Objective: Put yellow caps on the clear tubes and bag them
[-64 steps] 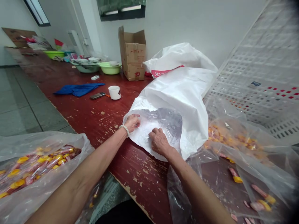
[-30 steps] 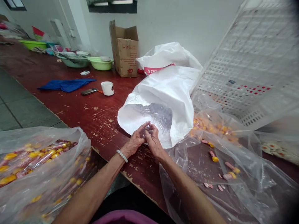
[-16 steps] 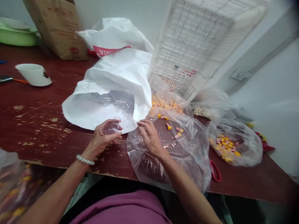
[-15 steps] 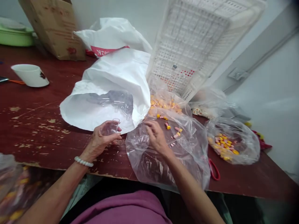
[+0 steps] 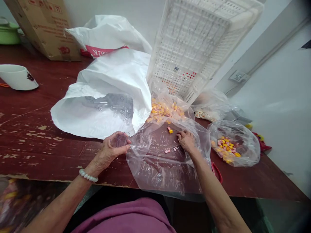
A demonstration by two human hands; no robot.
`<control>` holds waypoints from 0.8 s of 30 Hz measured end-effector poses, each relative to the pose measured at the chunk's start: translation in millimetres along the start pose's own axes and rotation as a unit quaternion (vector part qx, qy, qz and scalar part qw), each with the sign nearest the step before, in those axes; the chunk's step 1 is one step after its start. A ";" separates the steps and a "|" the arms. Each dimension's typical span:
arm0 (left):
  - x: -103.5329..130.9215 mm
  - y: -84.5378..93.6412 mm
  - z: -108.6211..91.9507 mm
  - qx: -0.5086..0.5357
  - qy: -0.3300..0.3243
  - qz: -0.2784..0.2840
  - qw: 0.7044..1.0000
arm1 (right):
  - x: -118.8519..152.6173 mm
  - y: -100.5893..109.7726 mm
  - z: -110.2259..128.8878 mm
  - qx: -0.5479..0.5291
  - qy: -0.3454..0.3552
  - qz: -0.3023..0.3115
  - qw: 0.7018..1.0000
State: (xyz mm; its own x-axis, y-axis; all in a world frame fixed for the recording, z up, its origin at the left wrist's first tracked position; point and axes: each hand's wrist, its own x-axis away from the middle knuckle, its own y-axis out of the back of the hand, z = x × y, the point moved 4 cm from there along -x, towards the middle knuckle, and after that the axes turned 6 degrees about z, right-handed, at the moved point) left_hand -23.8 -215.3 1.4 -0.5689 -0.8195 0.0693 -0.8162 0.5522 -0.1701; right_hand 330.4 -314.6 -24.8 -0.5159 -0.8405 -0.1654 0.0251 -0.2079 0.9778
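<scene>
In my left hand [image 5: 113, 150], fingers wrapped round it, is a clear plastic tube [image 5: 119, 141], open end tilted up and away. My right hand [image 5: 186, 141] rests on the clear plastic bag [image 5: 160, 168] with fingers curled down; whatever they hold is hidden. Left of that hand lies a small yellow-and-pink piece [image 5: 169, 130], with several tiny pink bits [image 5: 167, 151] nearer me. A heap of yellow-and-pink pieces [image 5: 162, 110] fills the far part of the bag. Several clear tubes [image 5: 121, 106] lie in the mouth of a white sack [image 5: 70, 110].
A white plastic crate [image 5: 191, 42] leans behind the heap. To the right are an open clear bag [image 5: 250, 142] of yellow and pink pieces and a red-handled tool [image 5: 217, 173]. A white cup [image 5: 18, 77] and a cardboard box [image 5: 48, 32] stand at left.
My right hand has moved right over the bag, to where loose yellow-and-pink pieces lay. My left hand still holds the clear tube, now tilted more. The view has shifted slightly right.
</scene>
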 end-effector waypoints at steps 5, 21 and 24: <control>0.9 -8.3 10.0 -0.059 -0.009 0.021 0.998 | 14.8 -20.0 38.4 -0.001 0.059 -0.005 0.998; 10.8 -30.7 4.8 -0.233 -0.077 0.091 0.965 | 84.9 75.3 184.4 -0.339 0.337 0.009 0.878; 13.9 -30.0 6.2 -0.240 -0.078 0.098 0.963 | 85.9 69.8 183.7 -0.336 0.322 0.010 0.885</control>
State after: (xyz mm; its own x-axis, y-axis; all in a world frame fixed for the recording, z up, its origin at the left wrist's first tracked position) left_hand -6.6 -244.3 1.3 -0.7258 -0.6840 -0.0725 -0.6681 0.6760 0.3108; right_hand 130.5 -309.4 52.8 0.0805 -0.9132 -0.3995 0.6435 -0.2585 0.7205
